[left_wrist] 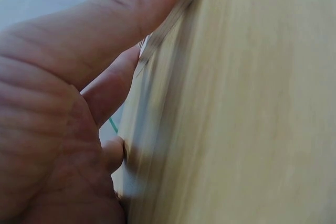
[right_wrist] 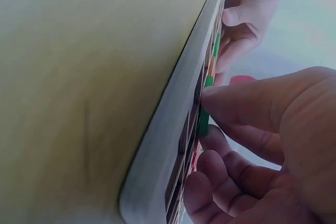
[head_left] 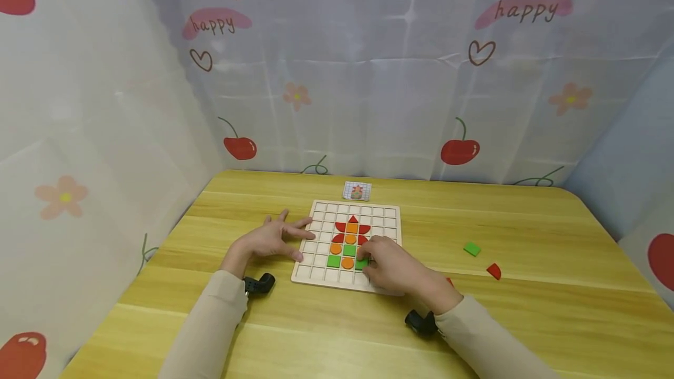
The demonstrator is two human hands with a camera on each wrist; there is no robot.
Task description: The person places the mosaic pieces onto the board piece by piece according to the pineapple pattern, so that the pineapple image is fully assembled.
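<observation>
A pale wooden grid board (head_left: 310,271) lies on the table with a figure of red, orange and green pieces on it. At its lower right part, my right hand (head_left: 392,265) pinches a green square tile (right_wrist: 203,121) between thumb and fingers, at the grid surface. Whether the tile sits fully in its cell cannot be seen. My left hand (head_left: 271,238) has its fingers spread, the thumb and fingertips resting on the board's left edge. Orange discs (head_left: 348,263) and another green square (head_left: 334,261) lie beside the pinched tile. A red triangle (head_left: 353,219) tops the figure.
Behind the board lies a small picture card (head_left: 357,190). To the right are a loose green square (head_left: 471,248) and a red quarter-circle (head_left: 494,271). Another red piece (head_left: 450,281) is mostly hidden by my right wrist. A printed curtain (head_left: 368,104) hangs behind the table.
</observation>
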